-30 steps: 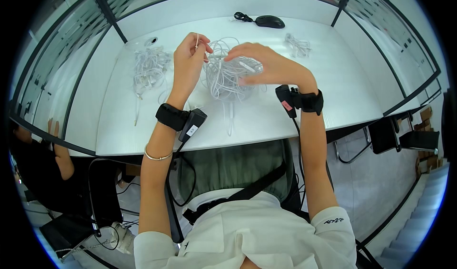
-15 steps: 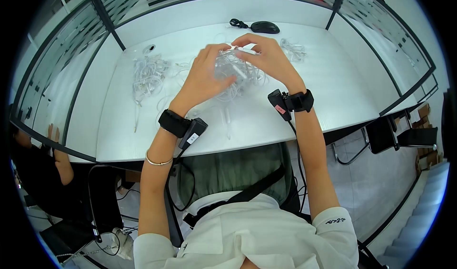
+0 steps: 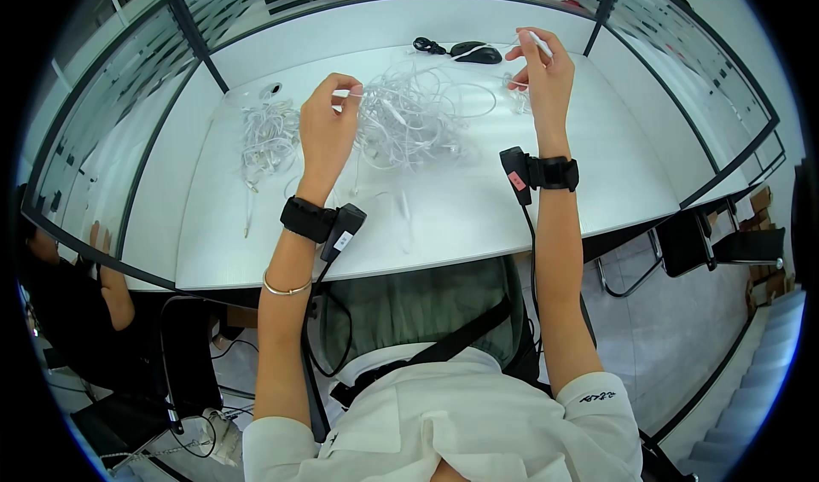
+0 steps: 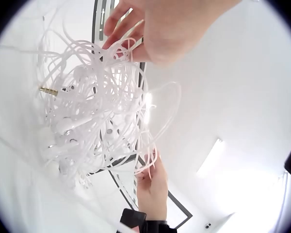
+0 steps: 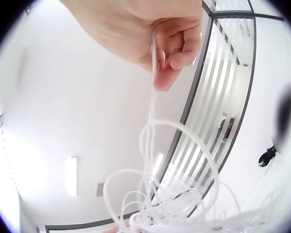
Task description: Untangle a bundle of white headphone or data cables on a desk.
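A loose tangle of white earphone cables sits mid-desk between the two hands. The left hand pinches strands at its left edge, thumb and fingers meeting on the cable. Out to the right and raised, the right hand grips a white cable that runs back to the tangle in the right wrist view. Loops of cord spread below that hand. In the left wrist view a gold earphone plug sticks out of the tangle, with white earbuds bunched below it.
A second heap of white cables lies on the left of the desk. At the back is a black mouse with its cord bundled. A small white cable bundle lies behind the right hand. Low partitions enclose the desk.
The hands came together over the tangle, then parted. The right hand swung out right and up, drawing a cable with it; the left moved back left. The tangle now lies more spread out.
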Tool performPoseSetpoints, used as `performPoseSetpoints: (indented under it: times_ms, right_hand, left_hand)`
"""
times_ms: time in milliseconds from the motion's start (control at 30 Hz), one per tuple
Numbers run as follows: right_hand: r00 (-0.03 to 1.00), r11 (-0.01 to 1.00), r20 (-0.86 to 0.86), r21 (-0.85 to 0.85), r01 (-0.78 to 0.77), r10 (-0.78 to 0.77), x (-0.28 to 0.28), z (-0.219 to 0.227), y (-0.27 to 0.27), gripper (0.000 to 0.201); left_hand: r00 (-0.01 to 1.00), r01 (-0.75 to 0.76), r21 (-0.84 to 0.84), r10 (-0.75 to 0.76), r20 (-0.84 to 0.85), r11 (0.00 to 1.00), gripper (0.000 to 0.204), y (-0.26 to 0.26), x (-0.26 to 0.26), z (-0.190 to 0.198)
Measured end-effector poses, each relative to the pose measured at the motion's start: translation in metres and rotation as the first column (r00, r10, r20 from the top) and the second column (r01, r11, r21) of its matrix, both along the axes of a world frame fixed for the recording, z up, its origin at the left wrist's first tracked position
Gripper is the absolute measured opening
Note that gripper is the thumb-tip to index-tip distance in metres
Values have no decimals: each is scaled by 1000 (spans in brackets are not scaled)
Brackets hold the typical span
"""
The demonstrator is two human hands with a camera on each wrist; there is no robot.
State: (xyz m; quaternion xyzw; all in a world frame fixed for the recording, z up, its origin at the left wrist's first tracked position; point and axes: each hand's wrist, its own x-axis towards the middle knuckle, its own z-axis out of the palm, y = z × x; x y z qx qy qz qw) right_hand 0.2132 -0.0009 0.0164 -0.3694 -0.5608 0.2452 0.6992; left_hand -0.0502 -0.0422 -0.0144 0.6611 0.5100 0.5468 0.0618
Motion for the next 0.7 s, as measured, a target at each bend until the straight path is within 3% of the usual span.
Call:
performPoseSetpoints:
  times_ms: [33,133,233,267,400,500,533,633,700]
  right_hand:
    - [1000,1000,9,-21,0,0,1,2,-1,31]
    - [999,998,43,-58,12,-9,1,3,-1,39]
    - [972,958,116,-229,-172,202,3,8,-4,47]
    - [959,939,116,-261,-222,259,2,7,-6,49]
    - [943,938,69,-147,-314,327,-2,7,-8,35]
    - [927,926,10,50,-374,374,-8,8,-6,28]
    - [916,916,-10,43,-400,400,-9,12,-7,25]
    - [911,900,74,141,-413,406,-19,29,-8,26]
    - [906,890,214,204,-407,366,-26,49,-10,26]
  left_hand:
    - [1000,-5,-56,7,29,998,11,0,-1,1]
    - [932,154,26,-154,329,988,13,8,-2,-4]
    - [856,231,54,-229,464,971,13,14,-8,-5]
    - [885,261,18,-246,395,965,14,20,-18,-11]
    - [989,97,-159,-77,127,983,32,12,-11,-8]
    - [995,-99,50,100,-16,994,30,0,-2,1]
    - [990,-108,124,118,-74,986,33,-2,0,3]
    - [986,141,199,-119,-116,970,37,0,5,3]
    - [964,189,190,-145,-224,964,41,-3,12,5]
